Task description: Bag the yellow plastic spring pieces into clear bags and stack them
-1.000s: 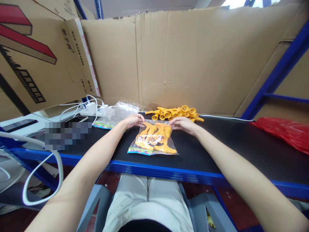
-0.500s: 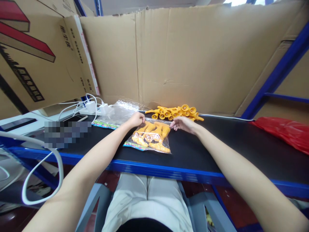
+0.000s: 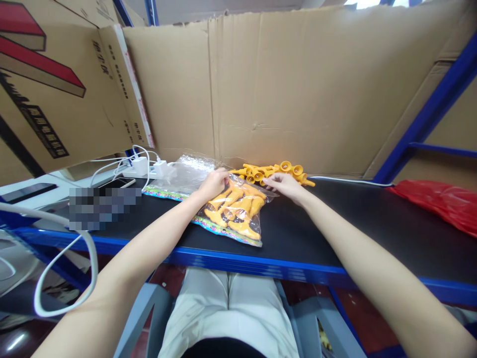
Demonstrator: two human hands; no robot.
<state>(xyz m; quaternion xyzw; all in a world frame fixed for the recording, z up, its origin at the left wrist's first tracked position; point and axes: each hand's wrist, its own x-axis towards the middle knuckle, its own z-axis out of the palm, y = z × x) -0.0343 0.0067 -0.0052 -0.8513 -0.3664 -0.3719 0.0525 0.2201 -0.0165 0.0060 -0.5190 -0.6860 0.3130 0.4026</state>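
Observation:
A clear plastic bag [image 3: 238,206] with a colourful printed strip along its near edge lies at the table's front. Inside it are several yellow horn-shaped plastic pieces [image 3: 244,205]. My left hand [image 3: 215,183] is closed on the bag's upper left edge. With thumb and fingers together, my right hand [image 3: 285,186] pinches at the bag's upper right edge; the exact grip is hard to see. Just behind both hands sits a loose pile of yellow horn-shaped pieces [image 3: 286,171], partly hidden by my right hand.
More clear bags [image 3: 175,179] lie to the left, by white chargers [image 3: 160,168] and cables. A phone [image 3: 121,182] rests near them. Red plastic [image 3: 436,204] lies at the right. Cardboard [image 3: 298,94] walls the back, and a blue rail [image 3: 261,266] edges the black tabletop [image 3: 357,219].
The bag's near edge has shifted slightly toward me, and its upper plastic is spread further up and right. My left hand has moved slightly right and away from me; the right has risen slightly.

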